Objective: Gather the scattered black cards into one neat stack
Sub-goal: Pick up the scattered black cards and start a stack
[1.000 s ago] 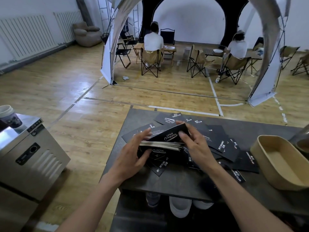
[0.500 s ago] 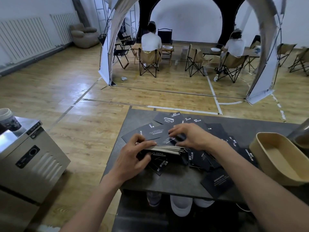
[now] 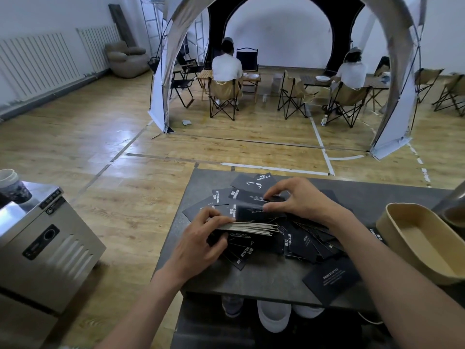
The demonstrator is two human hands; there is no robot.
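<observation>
Several black cards with white print lie scattered and overlapping on the dark table point(image 3: 264, 280). My left hand point(image 3: 201, 245) grips a thick stack of cards point(image 3: 249, 227) by its left end, just above the table. My right hand point(image 3: 299, 200) pinches a black card point(image 3: 254, 201) behind the stack, thumb and fingers curled on its right end. More loose cards point(image 3: 307, 241) spread to the right under my right forearm. One single card point(image 3: 331, 279) lies apart near the table's front edge.
A tan oval tray point(image 3: 392, 222) stands at the table's right end, with a metal object behind it. A steel machine point(image 3: 42, 248) with a cup point(image 3: 11, 186) on top stands to the left. Two people sit on folding chairs under a canopy further back.
My right hand has reached further back over the spread and taken hold of a card there. The left hand keeps the stack in about the same place.
</observation>
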